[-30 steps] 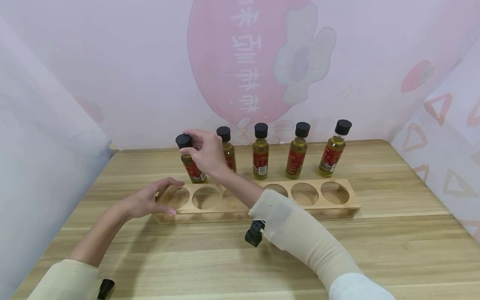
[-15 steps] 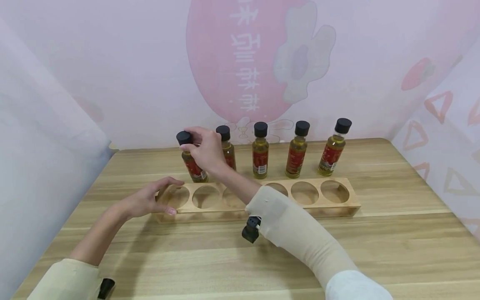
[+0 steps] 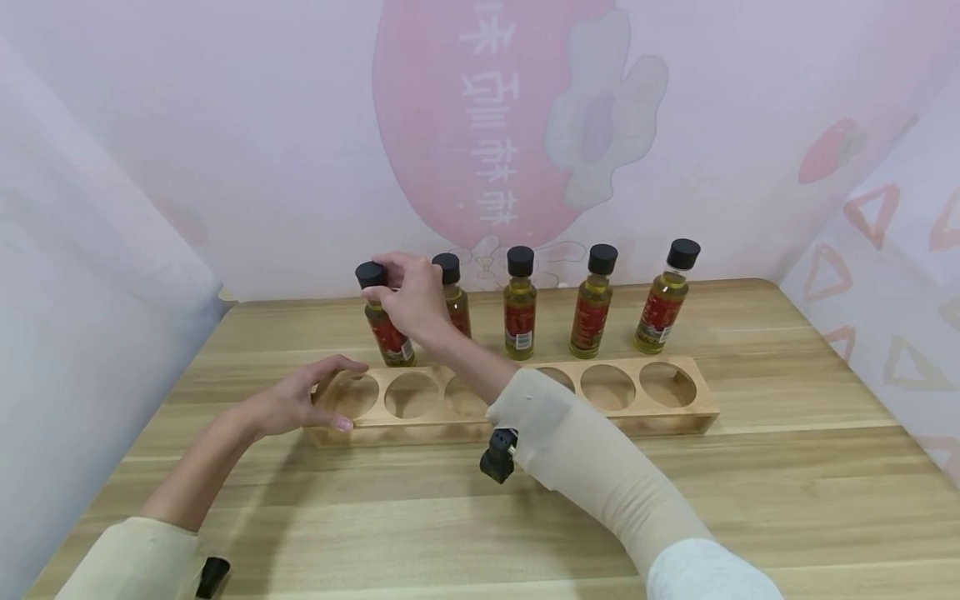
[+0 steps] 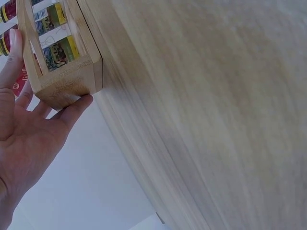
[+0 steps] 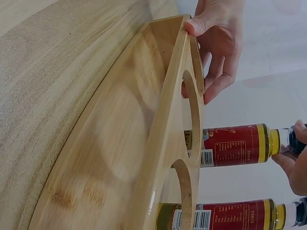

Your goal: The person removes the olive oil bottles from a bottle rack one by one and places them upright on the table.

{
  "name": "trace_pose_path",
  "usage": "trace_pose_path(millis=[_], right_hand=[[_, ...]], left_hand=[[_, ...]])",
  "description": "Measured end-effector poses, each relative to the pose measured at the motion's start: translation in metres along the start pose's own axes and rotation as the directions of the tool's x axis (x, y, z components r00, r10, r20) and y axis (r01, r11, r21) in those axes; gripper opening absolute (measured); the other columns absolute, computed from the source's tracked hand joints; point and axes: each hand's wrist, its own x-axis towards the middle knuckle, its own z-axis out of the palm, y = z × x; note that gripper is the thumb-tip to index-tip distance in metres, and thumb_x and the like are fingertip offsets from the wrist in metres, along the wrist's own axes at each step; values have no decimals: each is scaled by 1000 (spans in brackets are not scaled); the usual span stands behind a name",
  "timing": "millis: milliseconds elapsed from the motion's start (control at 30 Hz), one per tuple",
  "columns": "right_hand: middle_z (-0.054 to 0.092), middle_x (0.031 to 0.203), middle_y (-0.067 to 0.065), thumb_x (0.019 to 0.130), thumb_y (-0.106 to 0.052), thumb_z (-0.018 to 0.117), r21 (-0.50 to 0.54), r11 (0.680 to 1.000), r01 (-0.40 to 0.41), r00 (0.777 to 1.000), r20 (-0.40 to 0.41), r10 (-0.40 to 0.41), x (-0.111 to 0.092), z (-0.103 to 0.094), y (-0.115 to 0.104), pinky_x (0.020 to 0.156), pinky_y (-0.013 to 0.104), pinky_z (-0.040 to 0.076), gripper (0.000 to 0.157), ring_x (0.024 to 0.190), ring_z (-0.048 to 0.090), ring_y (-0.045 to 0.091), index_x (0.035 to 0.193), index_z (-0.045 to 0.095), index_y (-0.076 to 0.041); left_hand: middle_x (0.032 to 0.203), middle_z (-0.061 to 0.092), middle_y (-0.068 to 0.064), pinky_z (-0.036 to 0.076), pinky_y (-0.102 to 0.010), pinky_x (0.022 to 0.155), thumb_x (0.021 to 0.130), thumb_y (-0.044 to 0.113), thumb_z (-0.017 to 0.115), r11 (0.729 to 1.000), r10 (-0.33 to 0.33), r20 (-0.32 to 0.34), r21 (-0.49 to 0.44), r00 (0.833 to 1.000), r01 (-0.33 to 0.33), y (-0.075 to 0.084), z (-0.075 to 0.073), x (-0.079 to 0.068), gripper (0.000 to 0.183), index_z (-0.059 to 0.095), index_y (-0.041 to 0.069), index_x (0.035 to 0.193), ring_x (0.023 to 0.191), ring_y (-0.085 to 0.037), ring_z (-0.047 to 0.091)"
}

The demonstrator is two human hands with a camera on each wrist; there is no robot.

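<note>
My left hand (image 3: 296,400) grips the left end of a long wooden rack (image 3: 420,434) with round holes in its top. Its thumb lies on the front edge and the fingers reach to the back edge, as the left wrist view also shows on the rack's end (image 4: 72,84). Just behind that end, my right hand (image 3: 416,304) pinches a small oil bottle (image 3: 390,337) near its black cap. This bottle has a red label and leans slightly left. In the right wrist view the held bottle (image 5: 235,143) stands behind the rack, with the fingers (image 5: 285,165) at its neck.
Several matching bottles stand in a row behind the rack, among them a middle one (image 3: 521,321) and the rightmost (image 3: 662,312). The wooden table (image 3: 375,517) ends at a patterned cloth wall (image 3: 300,167). My right forearm (image 3: 480,367) crosses over the rack's middle.
The held bottle's cap and my right hand have shifted very slightly to the right, and my right sleeve a little left. My left hand keeps its place on the rack.
</note>
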Motion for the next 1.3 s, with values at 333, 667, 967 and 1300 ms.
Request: trace_pose_path(millis=[333,667,967,1300], right_hand=[[76,116,17,88,-2,82,-37,999,-33,999,3,33,2,-3,-3,76,15,58,44,99,77,22,130,69,0],[69,136,11,90,-15,84,-194,980,-33,994,100,53,-5,-11,-6,104,29,53,65,125,66,21,148,56,-7],[59,149,11,95,-12,77,-205,970,132,983,155,-101,-32,-47,-17,110,29,47,58,136,57,26,148,55,-5],[73,127,13,95,-4,74,-247,931,268,953,208,-219,-56,-101,2,104,40,54,32,122,67,28,126,72,0]], left_hand=[[147,52,-30,27,-81,107,83,12,87,1000,9,8,2,1000,-9,1,-1,3,68,52,-2,140,145,-57,30],[149,50,-29,26,-82,108,83,13,87,1000,0,6,1,1000,0,-1,0,2,69,52,0,141,146,-59,26],[154,44,-31,20,-85,107,85,15,85,1000,11,6,6,1000,-11,-1,3,1,71,49,-1,143,146,-61,22],[154,41,-34,22,-81,109,85,14,85,1000,1,17,30,1000,-1,5,2,-1,72,48,-4,143,145,-64,22]])
